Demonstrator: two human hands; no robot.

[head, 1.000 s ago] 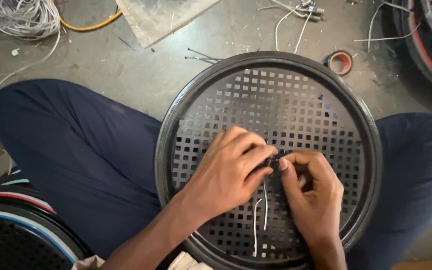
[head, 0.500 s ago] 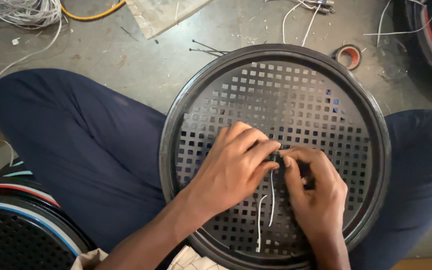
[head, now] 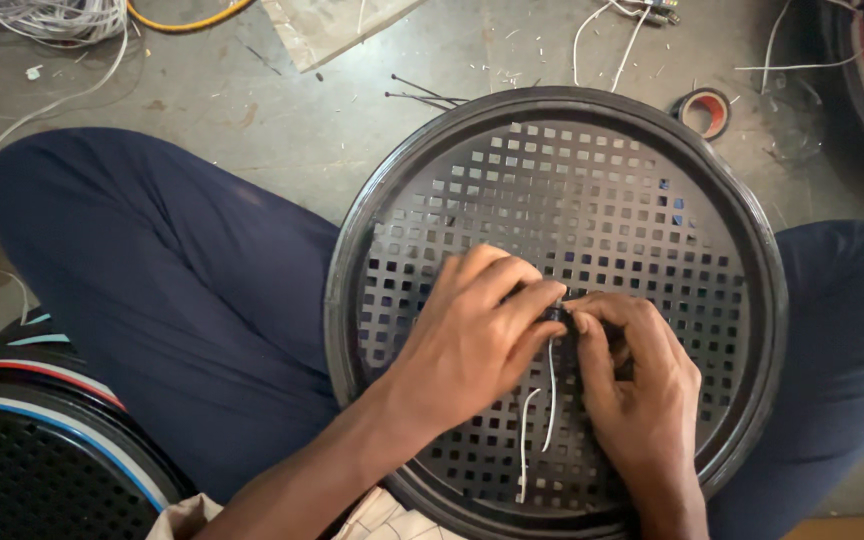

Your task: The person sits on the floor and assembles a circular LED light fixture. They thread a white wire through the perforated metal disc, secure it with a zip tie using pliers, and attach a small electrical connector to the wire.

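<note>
— Grey concrete floor runs across the far side of the head view, littered with bits. What lies on it?

— A tangle of white wires and a yellow cable at the far left, a roll of red tape at the far right just beside the rim, and thin black ties touching the far edge of the round black perforated grille. Another black grille with coloured rim stripes sits at the near left.

— Where is the main grille?

— Resting across the person's lap, on dark blue trousers.

— And the hands?

— The left hand lies palm down on the mesh, fingers curled together, tips pinching a small dark piece at the middle. The right hand meets it from the near right, thumb and forefinger pressed on the same piece. Two thin white wires hang from it toward the near rim, between the hands. The hands hide most of the piece.
</note>
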